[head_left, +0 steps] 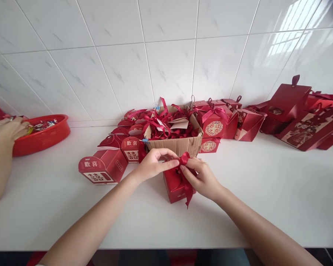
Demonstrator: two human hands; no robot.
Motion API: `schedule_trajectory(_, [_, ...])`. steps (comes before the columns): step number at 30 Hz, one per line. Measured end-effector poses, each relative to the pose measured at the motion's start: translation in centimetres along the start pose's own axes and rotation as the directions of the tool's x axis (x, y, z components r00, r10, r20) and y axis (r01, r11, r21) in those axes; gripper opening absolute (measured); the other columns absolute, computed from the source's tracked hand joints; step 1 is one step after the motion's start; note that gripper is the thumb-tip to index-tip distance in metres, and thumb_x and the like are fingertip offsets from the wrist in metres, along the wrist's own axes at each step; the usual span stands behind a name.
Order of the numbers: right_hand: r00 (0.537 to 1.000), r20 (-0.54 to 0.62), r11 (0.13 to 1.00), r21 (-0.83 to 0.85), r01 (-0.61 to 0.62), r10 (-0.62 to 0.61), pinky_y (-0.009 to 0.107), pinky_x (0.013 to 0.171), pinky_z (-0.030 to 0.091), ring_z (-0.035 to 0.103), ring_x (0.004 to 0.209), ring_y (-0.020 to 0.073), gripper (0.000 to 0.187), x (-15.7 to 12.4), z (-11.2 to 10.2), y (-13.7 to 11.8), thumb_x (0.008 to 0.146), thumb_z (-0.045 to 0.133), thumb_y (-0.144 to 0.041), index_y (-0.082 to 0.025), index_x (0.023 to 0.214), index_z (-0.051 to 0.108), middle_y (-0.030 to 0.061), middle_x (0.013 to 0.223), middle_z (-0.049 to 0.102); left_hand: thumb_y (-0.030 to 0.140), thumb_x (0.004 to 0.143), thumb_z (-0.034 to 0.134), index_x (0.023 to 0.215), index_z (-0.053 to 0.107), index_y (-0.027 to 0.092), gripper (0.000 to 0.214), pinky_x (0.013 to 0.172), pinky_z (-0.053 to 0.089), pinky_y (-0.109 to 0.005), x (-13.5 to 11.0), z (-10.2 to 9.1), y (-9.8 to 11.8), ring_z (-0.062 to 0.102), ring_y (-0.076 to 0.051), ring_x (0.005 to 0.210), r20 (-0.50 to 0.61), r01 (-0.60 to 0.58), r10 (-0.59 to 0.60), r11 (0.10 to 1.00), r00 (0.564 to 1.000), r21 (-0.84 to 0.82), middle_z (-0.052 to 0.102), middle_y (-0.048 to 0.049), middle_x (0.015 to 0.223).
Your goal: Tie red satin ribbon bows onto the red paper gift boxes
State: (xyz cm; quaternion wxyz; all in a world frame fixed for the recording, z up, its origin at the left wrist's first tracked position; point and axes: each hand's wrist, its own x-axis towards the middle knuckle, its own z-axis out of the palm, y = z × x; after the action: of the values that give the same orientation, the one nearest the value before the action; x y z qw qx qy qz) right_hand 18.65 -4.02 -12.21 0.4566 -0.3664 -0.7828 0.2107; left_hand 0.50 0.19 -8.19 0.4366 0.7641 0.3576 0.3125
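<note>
A small red gift box (174, 184) stands on the white table (266, 192) in front of me. A red ribbon (185, 159) sits on top of it, with one tail hanging down the box's front. My left hand (152, 164) pinches the ribbon's left loop. My right hand (201, 177) pinches the ribbon from the right, fingers pressed together at the knot.
A cardboard box (180, 145) full of red ribbons and tags stands just behind. Flat-lying red boxes (104, 168) lie to its left, finished boxes (213, 125) and larger red bags (302, 118) to the right. Another person's hand (7, 131) reaches into a red tray (44, 136) at far left.
</note>
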Motion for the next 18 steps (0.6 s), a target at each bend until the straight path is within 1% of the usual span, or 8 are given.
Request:
schedule_trajectory(1, [1.000, -0.003, 1.000, 0.005, 0.001, -0.001, 0.028, 0.060, 0.033, 0.039, 0.058, 0.0126, 0.025, 0.0, 0.0, 0.0, 0.091, 0.040, -0.019, -0.019, 0.066, 0.044, -0.0014, 0.059, 0.045, 0.035, 0.075, 0.069, 0.090, 0.067, 0.017, 0.024, 0.082, 0.047, -0.029, -0.3, 0.0, -0.4, 0.062, -0.018, 0.090, 0.017, -0.023, 0.023, 1.000, 1.000, 0.008, 0.068, -0.0051, 0.092])
schedule_trajectory(2, [1.000, -0.009, 1.000, 0.012, -0.004, 0.004, 0.028, 0.060, 0.034, 0.041, 0.059, 0.0129, 0.024, 0.0, 0.1, 0.0, 0.091, 0.040, -0.020, -0.019, 0.067, 0.046, -0.0010, 0.061, 0.047, 0.033, 0.073, 0.071, 0.091, 0.068, 0.017, 0.024, 0.085, 0.047, -0.029, -0.5, 0.1, -0.8, 0.062, -0.019, 0.092, 0.004, -0.047, 0.047, 0.999, 0.999, 0.012, 0.069, -0.0052, 0.094])
schedule_trajectory(5, [0.997, -0.050, 0.997, 0.051, -0.059, 0.061, 0.028, 0.058, 0.037, 0.047, 0.059, 0.0136, 0.019, -0.1, 0.2, 0.0, 0.090, 0.044, -0.023, -0.020, 0.071, 0.046, 0.0001, 0.063, 0.053, 0.030, 0.073, 0.071, 0.087, 0.069, 0.017, 0.019, 0.084, 0.048, -0.028, -0.8, 1.1, -1.8, 0.063, -0.018, 0.089, -0.143, -0.098, 0.095, 0.995, 0.985, -0.009, 0.070, -0.0045, 0.090])
schedule_trajectory(7, [0.989, -0.072, 0.984, 0.126, -0.123, 0.133, 0.027, 0.057, 0.039, 0.052, 0.060, 0.0145, 0.011, -0.2, 0.4, 0.0, 0.089, 0.047, -0.025, -0.021, 0.078, 0.044, 0.0001, 0.066, 0.058, 0.030, 0.075, 0.070, 0.083, 0.068, 0.016, 0.015, 0.082, 0.049, -0.027, -0.9, 1.7, -2.2, 0.063, -0.017, 0.086, -0.223, -0.108, 0.097, 0.993, 0.970, -0.039, 0.071, -0.0040, 0.086])
schedule_trajectory(9, [0.976, -0.082, 0.959, 0.221, -0.179, 0.202, 0.027, 0.057, 0.042, 0.057, 0.062, 0.0157, 0.012, -0.4, 0.6, 0.0, 0.088, 0.049, -0.027, -0.022, 0.087, 0.039, -0.0004, 0.069, 0.063, 0.030, 0.077, 0.068, 0.081, 0.068, 0.016, 0.014, 0.081, 0.049, -0.026, -1.0, 2.2, -2.4, 0.064, -0.016, 0.085, -0.243, -0.100, 0.083, 0.993, 0.966, -0.058, 0.071, -0.0037, 0.084])
schedule_trajectory(12, [0.958, -0.108, 0.925, 0.309, -0.220, 0.264, 0.027, 0.058, 0.044, 0.061, 0.064, 0.0168, 0.023, -0.6, 0.8, 0.0, 0.087, 0.053, -0.029, -0.024, 0.091, 0.030, -0.0017, 0.069, 0.065, 0.031, 0.078, 0.067, 0.081, 0.068, 0.016, 0.015, 0.078, 0.049, -0.026, -1.4, 2.3, -2.2, 0.064, -0.016, 0.084, -0.241, -0.064, 0.042, 0.994, 0.970, -0.083, 0.071, -0.0037, 0.084])
schedule_trajectory(15, [0.953, -0.112, 0.915, 0.332, -0.231, 0.282, 0.029, 0.059, 0.045, 0.062, 0.063, 0.0175, 0.027, -0.7, 0.9, 0.0, 0.087, 0.054, -0.031, -0.025, 0.090, 0.027, -0.0024, 0.068, 0.065, 0.033, 0.077, 0.068, 0.080, 0.068, 0.016, 0.017, 0.073, 0.050, -0.025, -1.7, 2.3, -1.9, 0.065, -0.016, 0.078, -0.261, -0.021, -0.019, 0.989, 0.965, -0.149, 0.071, -0.0033, 0.080])
schedule_trajectory(18, [0.958, -0.103, 0.919, 0.326, -0.221, 0.267, 0.029, 0.059, 0.045, 0.062, 0.064, 0.0179, 0.026, -0.7, 0.8, -0.1, 0.088, 0.054, -0.031, -0.025, 0.089, 0.029, -0.0023, 0.068, 0.065, 0.033, 0.073, 0.072, 0.078, 0.068, 0.016, 0.018, 0.070, 0.050, -0.024, -1.8, 2.2, -1.8, 0.064, -0.014, 0.074, -0.311, -0.010, -0.067, 0.971, 0.948, -0.240, 0.070, -0.0019, 0.077])
